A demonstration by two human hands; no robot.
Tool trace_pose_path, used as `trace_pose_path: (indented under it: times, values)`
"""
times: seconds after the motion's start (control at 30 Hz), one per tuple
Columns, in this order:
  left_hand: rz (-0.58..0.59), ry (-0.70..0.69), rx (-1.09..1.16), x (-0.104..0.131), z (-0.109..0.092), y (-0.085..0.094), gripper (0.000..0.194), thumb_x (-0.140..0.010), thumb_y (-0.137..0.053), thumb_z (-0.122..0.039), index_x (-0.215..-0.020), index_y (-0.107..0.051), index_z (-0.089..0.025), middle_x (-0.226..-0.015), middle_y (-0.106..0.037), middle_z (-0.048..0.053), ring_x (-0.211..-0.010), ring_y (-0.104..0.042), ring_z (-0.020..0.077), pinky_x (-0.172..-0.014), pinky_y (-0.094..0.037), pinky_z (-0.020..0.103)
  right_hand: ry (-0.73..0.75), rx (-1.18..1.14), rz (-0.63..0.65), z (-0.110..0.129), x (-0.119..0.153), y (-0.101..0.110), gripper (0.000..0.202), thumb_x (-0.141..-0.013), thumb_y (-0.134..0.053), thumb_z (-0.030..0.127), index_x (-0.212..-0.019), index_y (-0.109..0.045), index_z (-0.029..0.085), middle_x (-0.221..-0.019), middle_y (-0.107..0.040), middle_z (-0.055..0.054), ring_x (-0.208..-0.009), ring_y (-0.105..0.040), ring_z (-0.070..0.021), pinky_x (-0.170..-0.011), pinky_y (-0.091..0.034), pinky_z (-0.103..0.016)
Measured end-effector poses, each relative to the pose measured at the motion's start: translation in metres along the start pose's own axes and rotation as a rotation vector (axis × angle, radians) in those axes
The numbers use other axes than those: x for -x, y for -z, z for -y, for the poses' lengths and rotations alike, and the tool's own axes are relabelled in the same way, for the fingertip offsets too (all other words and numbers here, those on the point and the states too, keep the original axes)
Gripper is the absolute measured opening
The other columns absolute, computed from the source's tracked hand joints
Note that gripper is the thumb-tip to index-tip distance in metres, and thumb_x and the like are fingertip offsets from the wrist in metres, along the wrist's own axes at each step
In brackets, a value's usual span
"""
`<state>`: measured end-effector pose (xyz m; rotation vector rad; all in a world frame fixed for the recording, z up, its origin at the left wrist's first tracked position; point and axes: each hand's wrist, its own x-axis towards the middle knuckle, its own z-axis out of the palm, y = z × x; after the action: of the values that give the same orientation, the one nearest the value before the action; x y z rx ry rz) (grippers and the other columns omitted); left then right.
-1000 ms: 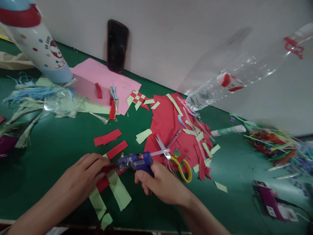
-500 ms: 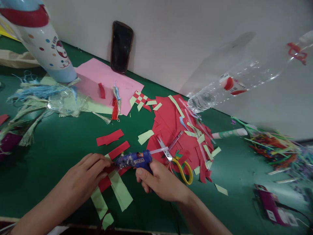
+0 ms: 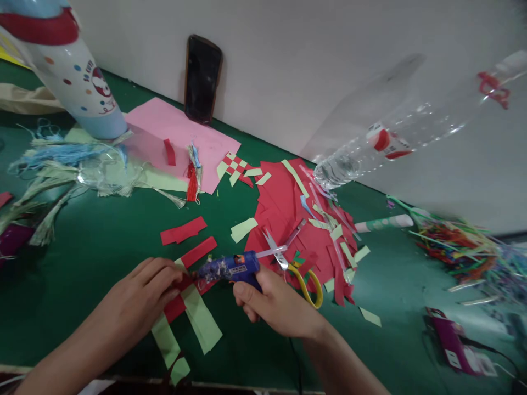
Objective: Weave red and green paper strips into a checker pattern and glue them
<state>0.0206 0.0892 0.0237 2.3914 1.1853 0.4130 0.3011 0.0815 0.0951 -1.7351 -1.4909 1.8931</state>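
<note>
1 dotted drinking bottle stands at the far left of the green table, and in front of it lie light-blue and pale-green tassels. Next to the right is a pink paper sheet, with 1 red-and-blue tassel on its near part.

Nearer to the person, the left hand has its fingers bent down on the crossed paper strips, red and pale green. Its fingertips are partly hidden, so I cannot tell if they pinch the paper or only press it. A smartphone leans against the wall.

The nozzle end of the blue hot glue gun is just beside these fingertips, above the strips. The right hand is closed around the handle of this gun, and a glue stick comes out from its back, over the scissors with yellow handles.

Further right there is a pile of red paper, then a clear plastic bottle. At the far right are a bundle of multicoloured strands and, nearer, a purple device with a cable.
</note>
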Motion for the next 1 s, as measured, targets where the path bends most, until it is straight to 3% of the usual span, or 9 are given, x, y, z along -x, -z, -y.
trace_pose_path:
  times: [0.13, 0.4, 0.6, 0.7, 0.77, 0.87, 1.0]
  values:
    - [0.017, -0.035, -0.004, 0.002, 0.003, -0.002, 0.031, -0.103, -0.043, -0.026, -0.097, -0.073, -0.025, -0.106, -0.074, 0.005, -0.096, -0.071, 0.0216, -0.080, -0.060, 0.033, 0.065, -0.123, 0.002, -0.007, 0.006, 0.004, 0.052, -0.095, -0.054, 0.070, -0.083, -0.059, 0.020, -0.057, -0.055, 0.005, -0.056, -0.052, -0.0117, -0.058, -0.041, -0.024]
    - [0.070, -0.064, -0.103, 0.017, 0.011, -0.011, 0.054, -0.095, -0.043, -0.012, -0.140, -0.062, -0.034, -0.121, -0.070, 0.006, -0.109, -0.065, 0.0249, -0.093, -0.059, 0.040, 0.100, -0.299, 0.007, -0.024, 0.014, 0.001, 0.057, -0.094, -0.056, 0.074, -0.082, -0.061, 0.018, -0.057, -0.053, 0.005, -0.053, -0.048, -0.0098, -0.057, -0.038, -0.023]
    - [0.025, -0.109, -0.236, 0.018, 0.007, -0.020, 0.063, -0.087, -0.038, -0.001, -0.142, -0.060, -0.024, -0.123, -0.072, 0.009, -0.116, -0.065, 0.0278, -0.102, -0.056, 0.044, 0.147, -0.347, -0.005, -0.027, 0.021, -0.005, 0.057, -0.094, -0.056, 0.073, -0.082, -0.061, 0.018, -0.059, -0.053, 0.004, -0.052, -0.048, -0.0093, -0.056, -0.037, -0.024]
    - [0.024, -0.147, -0.294, 0.019, 0.009, -0.018, 0.052, -0.092, -0.040, -0.006, -0.137, -0.062, -0.018, -0.126, -0.072, 0.013, -0.115, -0.066, 0.0314, -0.099, -0.057, 0.048, 0.189, -0.348, -0.020, -0.029, 0.027, -0.006, 0.056, -0.095, -0.056, 0.072, -0.082, -0.061, 0.018, -0.059, -0.053, 0.004, -0.053, -0.047, -0.0096, -0.055, -0.035, -0.024]
    - [0.011, -0.133, -0.283, 0.021, 0.010, -0.014, 0.047, -0.096, -0.038, -0.012, -0.136, -0.062, -0.020, -0.126, -0.072, 0.013, -0.113, -0.067, 0.0307, -0.093, -0.059, 0.045, 0.206, -0.355, -0.034, -0.031, 0.033, -0.007, 0.056, -0.095, -0.056, 0.072, -0.083, -0.061, 0.018, -0.060, -0.053, 0.004, -0.053, -0.047, -0.0097, -0.054, -0.035, -0.024]
    - [-0.034, -0.077, -0.269, 0.024, 0.006, -0.007, 0.053, -0.096, -0.032, -0.008, -0.139, -0.060, -0.024, -0.120, -0.071, 0.011, -0.107, -0.067, 0.0267, -0.089, -0.058, 0.040, 0.202, -0.387, -0.073, -0.036, 0.041, -0.008, 0.056, -0.093, -0.058, 0.073, -0.083, -0.060, 0.018, -0.061, -0.051, 0.004, -0.051, -0.045, -0.0091, -0.053, -0.034, -0.024]
    - [-0.011, -0.109, -0.354, 0.020, -0.007, -0.008, 0.044, -0.100, -0.041, -0.018, -0.138, -0.063, -0.022, -0.107, -0.071, 0.011, -0.096, -0.065, 0.0284, -0.085, -0.056, 0.045, 0.170, -0.408, -0.112, -0.045, 0.047, -0.011, 0.058, -0.091, -0.059, 0.075, -0.083, -0.060, 0.018, -0.061, -0.053, 0.004, -0.051, -0.045, -0.0089, -0.053, -0.034, -0.023]
